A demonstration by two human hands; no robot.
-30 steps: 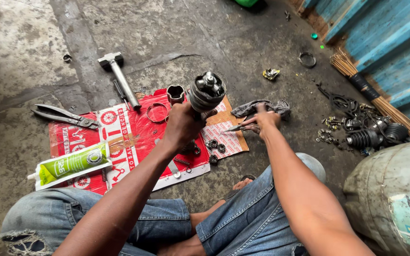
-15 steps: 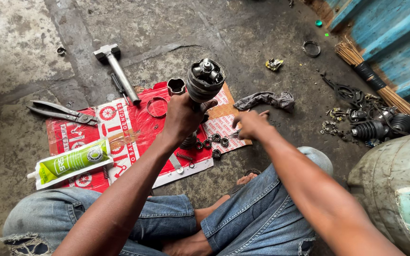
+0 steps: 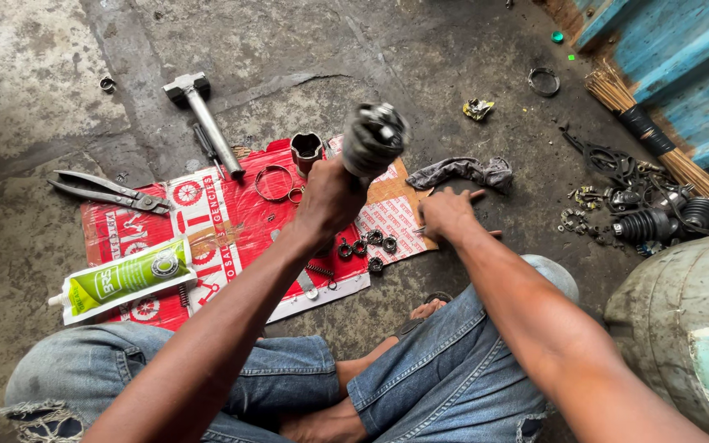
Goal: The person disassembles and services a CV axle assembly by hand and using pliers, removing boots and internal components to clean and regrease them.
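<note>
- A seated person's left hand [image 3: 328,197] is wrapped tight round the neck of a greasy metal joint [image 3: 373,139], holding it up off the floor; its long axis runs from the fist up toward 1 o'clock, the blurred, knobbly head pointing at the camera.
- The right hand [image 3: 448,213] lies at 3 o'clock from that fist, well apart from the joint, fingers spread and resting on the edge of a brown card [image 3: 395,215]; whether something thin is pinched under them cannot be told.
- Of the two, the left hand alone touches the joint; the right is the nearer to the grey rag [image 3: 465,172], just past its fingertips at 1 o'clock.
- Below the fist, at 5 o'clock, small metal rings [image 3: 367,244] lie on the red printed sheet [image 3: 223,221]; a dark metal cup [image 3: 306,150] stands at 11 o'clock.
- Farther out on the concrete: a hammer [image 3: 207,123] at 10 o'clock, pliers [image 3: 108,193] at 9 o'clock, a green grease tube [image 3: 125,279] at 8 o'clock.
- Black rubber boots [image 3: 666,220] sit far off at 3 o'clock.
</note>
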